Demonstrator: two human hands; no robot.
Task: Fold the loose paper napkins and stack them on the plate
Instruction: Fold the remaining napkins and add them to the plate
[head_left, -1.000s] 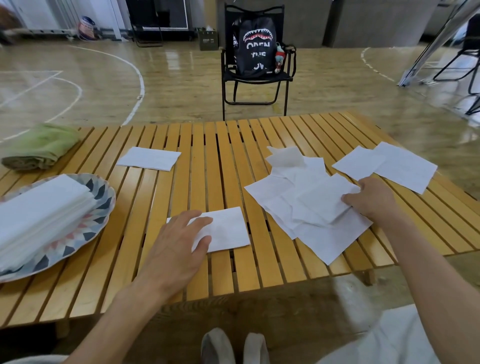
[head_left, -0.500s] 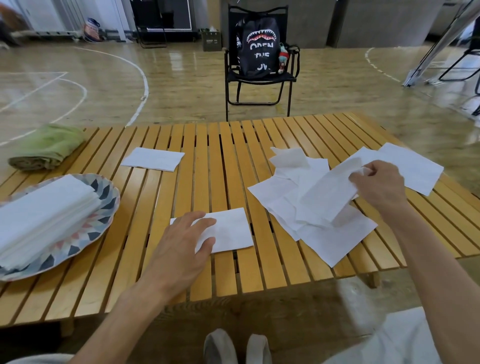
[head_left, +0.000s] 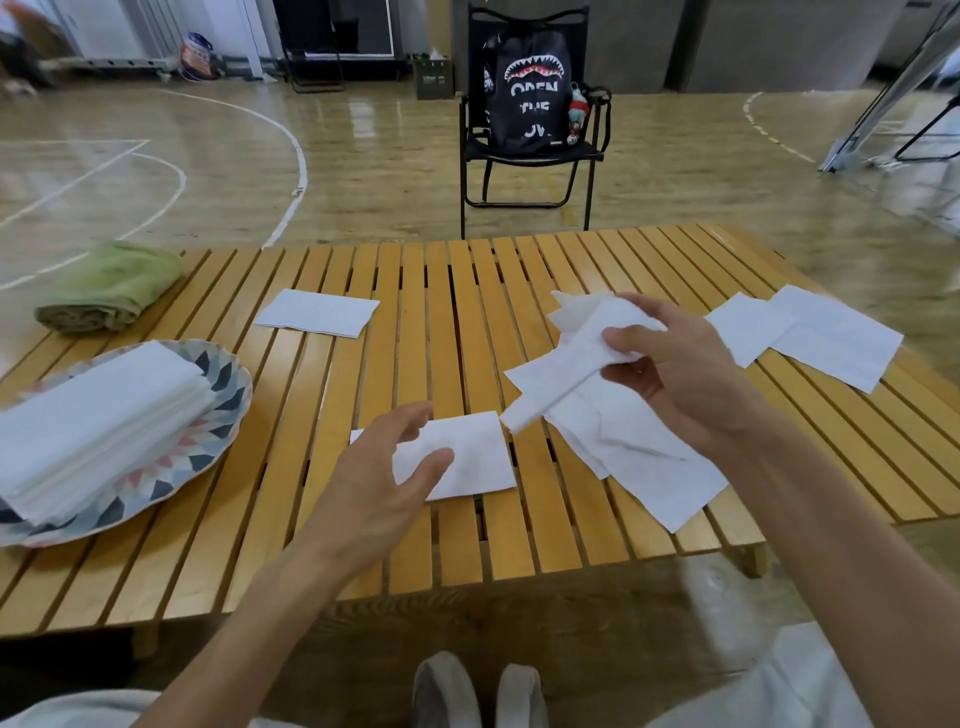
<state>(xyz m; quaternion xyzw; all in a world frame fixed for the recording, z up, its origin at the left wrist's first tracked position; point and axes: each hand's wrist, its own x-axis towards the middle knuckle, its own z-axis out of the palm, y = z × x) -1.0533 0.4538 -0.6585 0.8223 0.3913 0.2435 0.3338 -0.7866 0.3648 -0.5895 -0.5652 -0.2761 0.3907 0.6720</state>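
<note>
Presently your right hand (head_left: 691, 384) pinches a white paper napkin (head_left: 566, 364); left hand (head_left: 384, 478) spread, beside green rolled cloth (head_left: 109, 286) on slatted wooden table (head_left: 447, 291).

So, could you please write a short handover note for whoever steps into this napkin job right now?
Right hand: pinches one loose napkin, lifted above the loose pile.
Left hand: open, holds nothing, over a folded napkin at the near middle of the table.
Done: a stack of folded napkins lies on the plate, at the left.
Left: fold the lifted napkin, the pile, and two flat napkins at the far right. Another folded napkin lies further back. Both folded ones go on the plate.
</note>
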